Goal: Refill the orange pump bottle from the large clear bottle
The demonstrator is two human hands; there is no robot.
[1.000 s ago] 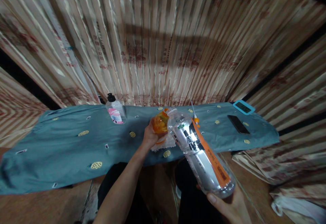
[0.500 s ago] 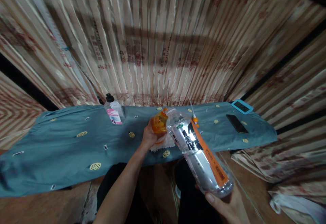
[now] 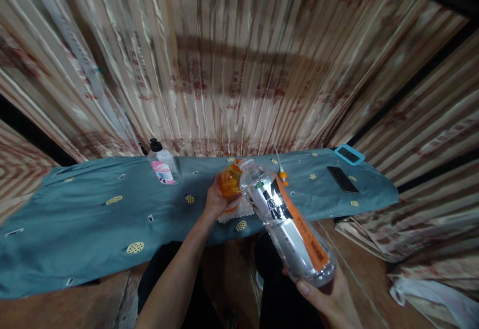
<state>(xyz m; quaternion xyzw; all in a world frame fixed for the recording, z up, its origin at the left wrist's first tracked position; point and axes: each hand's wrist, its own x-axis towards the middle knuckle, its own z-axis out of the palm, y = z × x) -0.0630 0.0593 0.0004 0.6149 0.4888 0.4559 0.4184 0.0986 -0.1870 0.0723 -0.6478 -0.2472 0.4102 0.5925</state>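
The clear bottle [image 3: 286, 224] is smooth, see-through plastic, long and waisted, with a silvery wrap and an orange strip down its side. At its mouth sits a rounded, translucent amber container [image 3: 230, 182]; whether the two touch is hard to tell. Just below the bottle's neck lies a white piece with a scalloped edge [image 3: 239, 213], on the tabletop's soft, wrinkled teal cloth [image 3: 90, 219], printed with yellow ovals. Left of the bottle stands a clear squeeze bottle [image 3: 163, 167] with a black cap; right of it lie a flat, dark phone [image 3: 342, 179] and a blue-rimmed display [image 3: 349, 154].

The left forearm slants up toward the bottle's mouth; the right hand [image 3: 322, 294] comes from below its base, tilting it neck-up and leftward. The left hand [image 3: 217, 199] curls closed around the amber container. The right grips the bottle's base, thumb in front, other fingers mostly hidden.
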